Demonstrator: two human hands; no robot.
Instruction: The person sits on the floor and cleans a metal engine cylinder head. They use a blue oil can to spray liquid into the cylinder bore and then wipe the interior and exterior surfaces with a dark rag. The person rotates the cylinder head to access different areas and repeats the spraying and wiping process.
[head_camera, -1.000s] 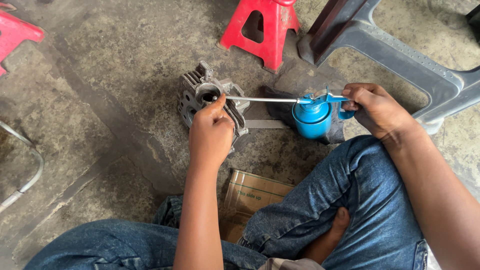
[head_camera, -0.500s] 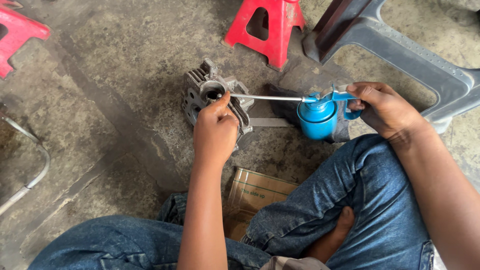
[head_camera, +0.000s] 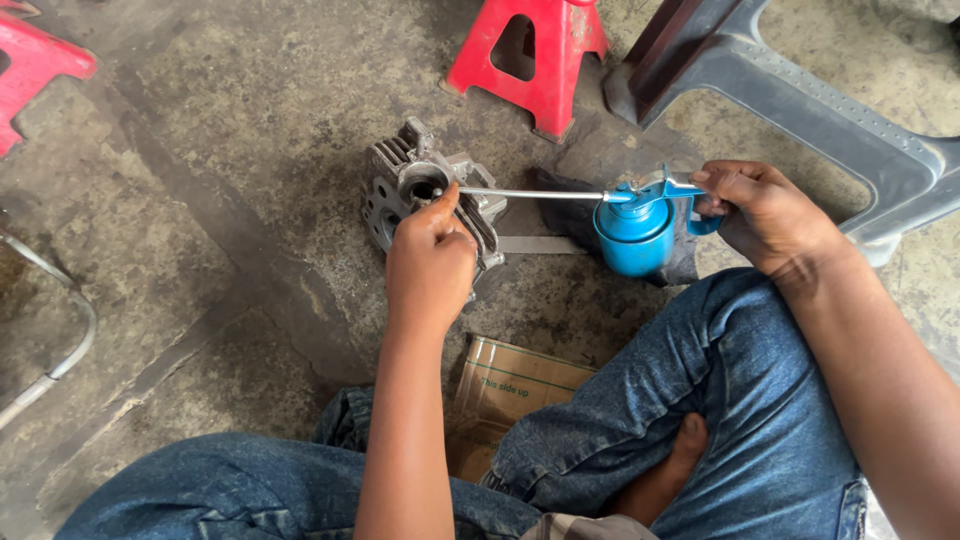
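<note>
The finned grey cylinder head (head_camera: 425, 195) lies on the floor just below the red stand (head_camera: 535, 60). Left hand (head_camera: 430, 265) grips it, fingers curled; right hand (head_camera: 765, 215) squeezes a blue oil can (head_camera: 635, 235), spout at its bore.

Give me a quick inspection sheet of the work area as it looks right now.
Surface: bare concrete floor, stained and cracked.
Job's things: grey finned engine part on the floor; blue oil can with its long thin spout reaching to the part's round opening.
Clutter: dark rag under the can; flat metal strip; cardboard box by the knees.
Grippers: left hand rests on the engine part at the spout tip; right hand grips the can's handle.
Cables: nothing seen; a bent metal tube lies at the left.
Surroundings: red stand, grey plastic chair legs.
</note>
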